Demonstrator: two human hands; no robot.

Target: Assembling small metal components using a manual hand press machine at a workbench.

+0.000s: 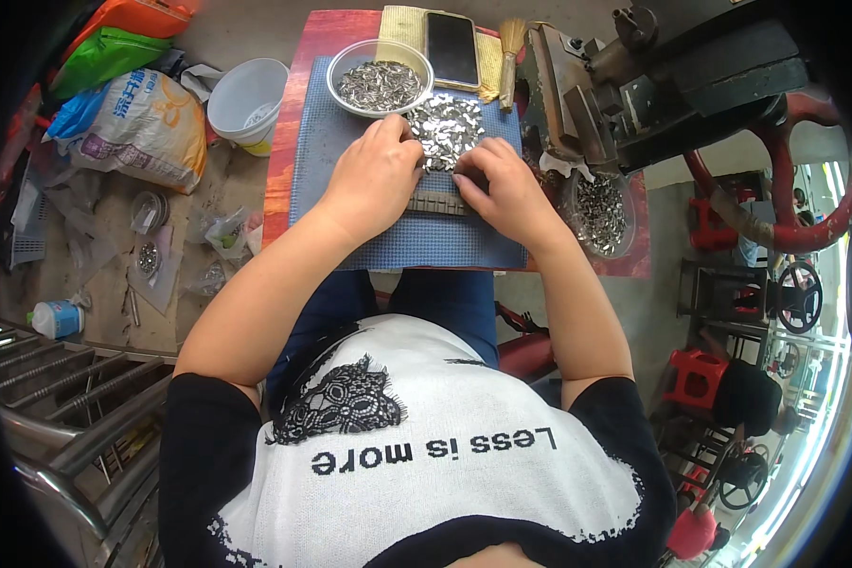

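My left hand rests on a blue mat, fingers curled at the edge of a loose pile of small shiny metal pieces. My right hand lies beside it, fingertips pressing on a narrow dark slotted bar that lies between both hands. What the fingers pinch is too small to tell. A clear bowl filled with the same metal pieces stands behind the pile.
A black phone lies on a yellow cloth at the back. A heavy metal press with a red handwheel stands right, a second bowl of pieces below it. A white bucket and bags sit left on the floor.
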